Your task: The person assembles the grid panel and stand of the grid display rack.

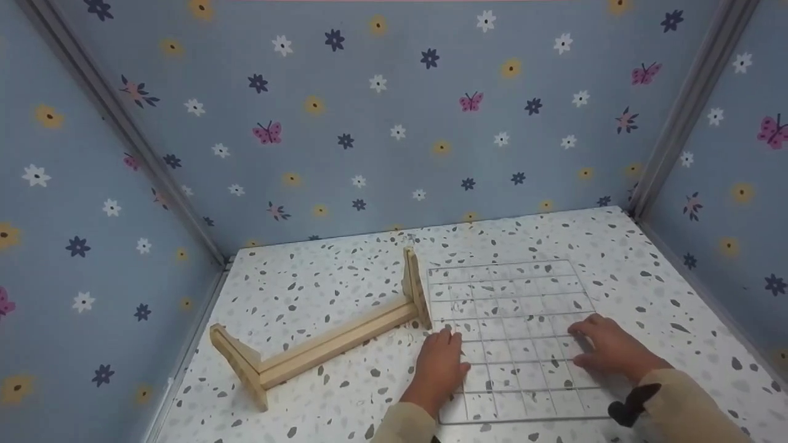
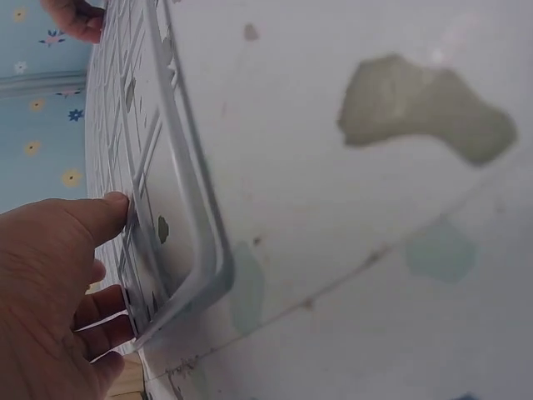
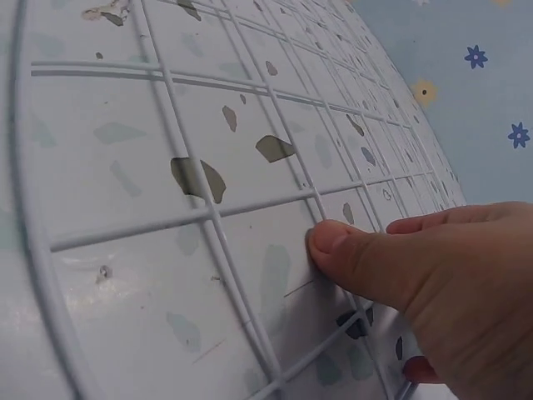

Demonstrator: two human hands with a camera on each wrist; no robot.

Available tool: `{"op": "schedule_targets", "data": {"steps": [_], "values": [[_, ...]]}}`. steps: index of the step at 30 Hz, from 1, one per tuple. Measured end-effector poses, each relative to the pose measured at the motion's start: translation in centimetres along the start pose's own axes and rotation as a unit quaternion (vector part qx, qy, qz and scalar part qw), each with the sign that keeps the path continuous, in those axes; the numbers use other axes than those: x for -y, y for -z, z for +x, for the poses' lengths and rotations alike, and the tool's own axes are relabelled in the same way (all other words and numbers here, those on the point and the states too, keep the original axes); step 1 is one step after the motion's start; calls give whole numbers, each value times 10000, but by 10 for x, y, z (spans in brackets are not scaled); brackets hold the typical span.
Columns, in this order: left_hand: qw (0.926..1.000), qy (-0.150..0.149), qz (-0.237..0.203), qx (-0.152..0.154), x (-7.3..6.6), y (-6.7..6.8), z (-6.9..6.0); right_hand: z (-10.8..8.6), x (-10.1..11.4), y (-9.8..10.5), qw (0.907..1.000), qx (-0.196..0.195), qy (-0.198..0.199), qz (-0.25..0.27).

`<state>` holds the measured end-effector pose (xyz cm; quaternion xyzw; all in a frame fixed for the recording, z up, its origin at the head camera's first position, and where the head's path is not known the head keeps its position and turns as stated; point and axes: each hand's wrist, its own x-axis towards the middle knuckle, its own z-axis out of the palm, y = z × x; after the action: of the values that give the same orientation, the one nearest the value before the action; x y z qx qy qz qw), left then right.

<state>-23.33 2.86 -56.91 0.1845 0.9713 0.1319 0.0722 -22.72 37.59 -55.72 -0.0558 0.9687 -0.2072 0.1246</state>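
A white wire grid panel (image 1: 523, 421) lies flat on the speckled tabletop, in front of me and to the right. My left hand (image 1: 436, 369) grips its left edge. In the left wrist view the thumb rests on the wires of the grid (image 2: 185, 167), and the other fingers curl at its side rim. My right hand (image 1: 619, 351) holds the opposite edge. Its thumb presses on a wire in the right wrist view, while its other fingers are partly hidden behind the hand (image 3: 466, 292). Left of the grid stands a light wooden frame (image 1: 338, 347) with two angled end pieces.
Blue panels (image 1: 394, 111) printed with flowers and butterflies wall in the table (image 1: 295, 277) at the back and both sides. One upright end of the wooden frame stands close to the grid's left edge. A dark object (image 1: 631, 406) sits at the right cuff.
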Motion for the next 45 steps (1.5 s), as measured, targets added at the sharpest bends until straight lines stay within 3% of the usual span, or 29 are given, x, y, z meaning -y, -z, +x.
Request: {"op": "schedule_targets", "data": {"steps": [9, 13, 17, 20, 23, 26, 29, 34, 38, 40, 45], "values": [[9996, -145, -146, 218, 3, 5, 2, -5, 4, 4, 9985, 432, -133, -322], [9995, -144, -54, 263, 3, 4, 4, -8, 6, 2, 9986, 331, 44, -409], [9997, -174, -92, 112, 5, 2, 3, -10, 6, 1, 9981, 88, 304, -537], [9988, -231, -412, -86, 9, -1, 1, -11, 4, 0, 9983, -96, 339, -469], [9918, -248, -1200, -353, 15, -8, -2, -13, -2, -5, 9993, -244, 265, -47], [9753, -188, -2103, -651, 19, -16, -7, -17, -8, -13, 9975, -434, -111, 539], [9585, 18, -2724, -839, 21, -23, -10, -19, -11, -19, 9905, -683, -637, 1013], [9367, 596, -3323, -926, 16, -23, -11, -19, -11, -23, 9751, -1097, -1213, 1497], [9157, 978, -3701, -1221, 11, -17, -11, -20, -8, -18, 9549, -1306, -1544, 2172], [8976, 1172, -4031, -1343, 9, -12, -10, -21, -7, -14, 9407, -1397, -1666, 2604], [8274, 1762, -5213, -1126, 10, -2, -8, -21, -6, -9, 9095, -1526, -1867, 3385]]}}
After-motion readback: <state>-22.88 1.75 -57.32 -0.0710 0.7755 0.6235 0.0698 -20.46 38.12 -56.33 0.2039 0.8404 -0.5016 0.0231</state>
